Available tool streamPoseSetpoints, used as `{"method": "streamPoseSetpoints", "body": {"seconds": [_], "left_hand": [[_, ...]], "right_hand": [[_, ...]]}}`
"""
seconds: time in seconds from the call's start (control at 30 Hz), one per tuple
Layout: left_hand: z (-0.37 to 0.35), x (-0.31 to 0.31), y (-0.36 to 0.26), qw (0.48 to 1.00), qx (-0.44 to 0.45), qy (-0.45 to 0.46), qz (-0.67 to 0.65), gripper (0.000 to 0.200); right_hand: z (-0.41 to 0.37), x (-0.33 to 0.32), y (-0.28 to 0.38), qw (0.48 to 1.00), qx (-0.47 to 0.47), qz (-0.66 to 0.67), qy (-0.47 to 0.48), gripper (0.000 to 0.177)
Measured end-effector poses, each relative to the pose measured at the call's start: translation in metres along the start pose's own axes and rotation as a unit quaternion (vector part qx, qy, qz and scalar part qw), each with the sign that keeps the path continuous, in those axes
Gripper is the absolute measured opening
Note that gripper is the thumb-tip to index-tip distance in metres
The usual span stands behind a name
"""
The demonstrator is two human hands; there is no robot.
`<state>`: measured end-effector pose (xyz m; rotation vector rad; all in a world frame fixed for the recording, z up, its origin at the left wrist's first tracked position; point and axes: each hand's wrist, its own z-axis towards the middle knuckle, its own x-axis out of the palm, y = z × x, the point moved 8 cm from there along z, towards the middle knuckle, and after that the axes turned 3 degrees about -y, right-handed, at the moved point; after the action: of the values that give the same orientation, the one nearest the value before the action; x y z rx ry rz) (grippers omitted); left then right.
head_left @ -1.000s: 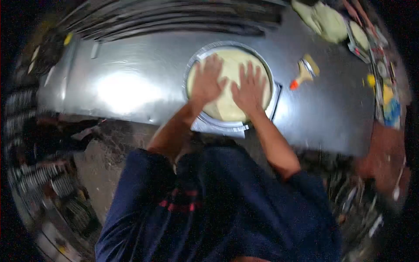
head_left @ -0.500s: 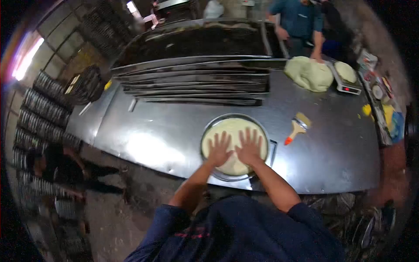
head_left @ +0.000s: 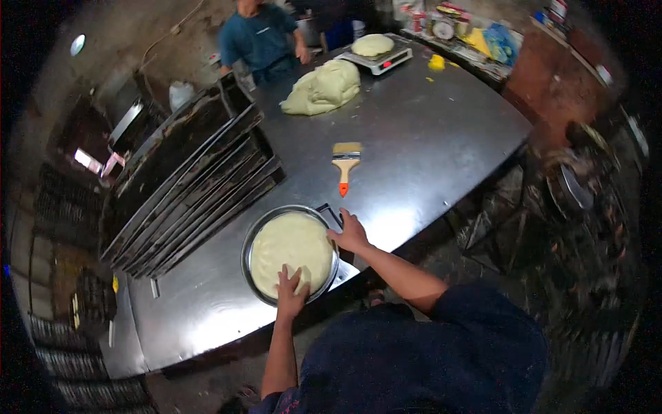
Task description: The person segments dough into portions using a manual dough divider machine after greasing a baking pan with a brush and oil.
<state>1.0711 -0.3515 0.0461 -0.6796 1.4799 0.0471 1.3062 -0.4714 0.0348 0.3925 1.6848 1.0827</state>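
left hand (head_left: 292, 301) spread on dimpled dough (head_left: 292, 241), right hand (head_left: 353, 234) spread at round metal pan (head_left: 246, 257)

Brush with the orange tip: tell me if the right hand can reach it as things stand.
Probably yes: the brush lies on the metal table just beyond the right hand, handle end toward it, and nothing seems to stand between them.

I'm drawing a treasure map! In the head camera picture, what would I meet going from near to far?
Round pan → brush with an orange-tipped handle → big lump of dough → person in a teal shirt.
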Motion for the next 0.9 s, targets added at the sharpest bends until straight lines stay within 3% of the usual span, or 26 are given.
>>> {"method": "streamPoseSetpoints", "body": {"seconds": [0.03,0.07,0.13,0.2,0.27,0.3,0.33,0.37,0.4,0.47,0.5,0.53,0.63,0.67,0.77,0.8,0.83,0.87,0.9], "left_hand": [[-0.012,-0.009,0.018,0.981,-0.061,-0.049,-0.179,0.053],[-0.024,-0.013,0.037,0.924,-0.12,-0.093,-0.351,0.045],[-0.072,-0.057,0.036,0.874,-0.107,-0.321,-0.35,0.031],[-0.126,-0.084,0.034,0.816,-0.236,-0.409,-0.335,0.029],[-0.154,-0.003,0.161,0.787,-0.294,-0.361,-0.405,0.033],[-0.162,0.01,0.146,0.721,-0.373,-0.276,-0.514,0.037],[-0.176,0.011,0.118,0.639,-0.44,-0.182,-0.604,0.041],[-0.18,0.018,0.106,0.66,-0.429,-0.115,-0.606,0.048],[-0.175,0.025,0.099,0.665,-0.425,-0.106,-0.605,0.048],[-0.145,0.034,0.055,0.58,-0.242,-0.053,-0.776,0.054],[-0.149,0.019,0.026,0.618,-0.306,-0.07,-0.721,0.053],[-0.146,0.028,0.02,0.629,-0.299,-0.048,-0.716,0.053],[-0.124,0.075,0.03,0.78,-0.275,-0.053,-0.56,0.04],[-0.116,0.08,0.014,0.789,-0.264,-0.036,-0.554,0.04],[-0.094,0.081,-0.049,0.919,-0.215,-0.039,-0.329,0.033],[-0.081,0.093,-0.08,0.908,-0.187,-0.017,-0.375,0.031],[-0.068,0.105,-0.111,0.892,-0.161,0.008,-0.421,0.03],[-0.061,0.112,-0.147,0.889,-0.158,0.039,-0.427,0.03],[-0.055,0.118,-0.184,0.886,-0.155,0.07,-0.432,0.03]], "right_hand": [[-0.002,0.001,-0.002,0.999,0.032,-0.008,0.028,0.085],[-0.007,-0.001,-0.005,0.996,0.063,-0.013,0.054,0.087],[-0.033,0.002,-0.027,0.994,0.087,0.033,0.06,0.089],[-0.082,0.008,-0.041,0.984,0.145,0.049,0.09,0.094],[-0.143,0.004,-0.042,0.982,0.17,0.064,0.058,0.095],[-0.175,-0.002,-0.033,0.968,0.212,0.094,0.095,0.093],[-0.198,0.003,-0.044,0.969,0.197,0.135,0.069,0.093],[-0.212,0.006,-0.066,0.98,0.197,0.041,0.007,0.092],[-0.231,-0.014,-0.058,0.98,0.192,0.045,-0.017,0.091],[-0.254,-0.026,-0.085,0.966,0.247,0.078,-0.021,0.09],[-0.263,-0.043,-0.092,0.964,0.256,0.068,-0.031,0.087],[-0.274,-0.056,-0.104,0.959,0.27,0.077,-0.05,0.087],[-0.297,-0.109,-0.127,0.962,0.235,-0.013,-0.139,0.072],[-0.306,-0.124,-0.138,0.956,0.249,-0.006,-0.155,0.072],[-0.325,-0.156,-0.195,0.93,0.317,0.126,-0.136,0.055],[-0.339,-0.197,-0.185,0.928,0.324,0.08,-0.164,0.051],[-0.341,-0.199,-0.223,0.925,0.293,0.144,-0.196,0.052],[-0.353,-0.23,-0.224,0.915,0.328,0.125,-0.199,0.056],[-0.358,-0.233,-0.273,0.882,0.348,0.152,-0.28,0.061]]}}
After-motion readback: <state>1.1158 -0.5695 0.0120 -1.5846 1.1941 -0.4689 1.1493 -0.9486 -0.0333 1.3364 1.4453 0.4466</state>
